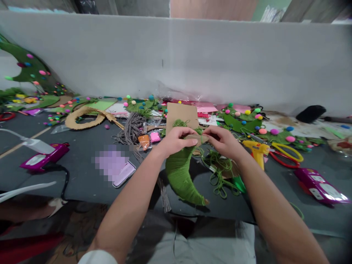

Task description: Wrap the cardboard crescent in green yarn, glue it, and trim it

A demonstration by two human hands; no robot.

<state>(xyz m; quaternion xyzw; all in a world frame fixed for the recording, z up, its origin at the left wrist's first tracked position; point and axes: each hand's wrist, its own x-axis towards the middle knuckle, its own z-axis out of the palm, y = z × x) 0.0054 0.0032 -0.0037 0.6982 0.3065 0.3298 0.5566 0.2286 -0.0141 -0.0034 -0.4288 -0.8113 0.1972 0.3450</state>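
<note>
A cardboard crescent wrapped in green yarn (180, 176) hangs down toward the table's front edge, its lower tip showing bare brown. My left hand (180, 140) grips its upper part, thumb laid across the uncovered cardboard. On the other side my right hand (220, 140) is closed, fingertips pinching at the green yarn by the cardboard's edge. A loose tangle of green yarn (222, 167) lies on the table below my right hand. Behind my hands stands a brown cardboard piece (181, 112).
To the right lie a yellow glue gun (258, 150), scissors (287, 156) and a purple power strip (320, 185). Leftward are a phone (124, 174), grey yarn (132, 128), a cardboard ring (72, 120) and another purple power strip (45, 157). A white partition (176, 55) rises behind.
</note>
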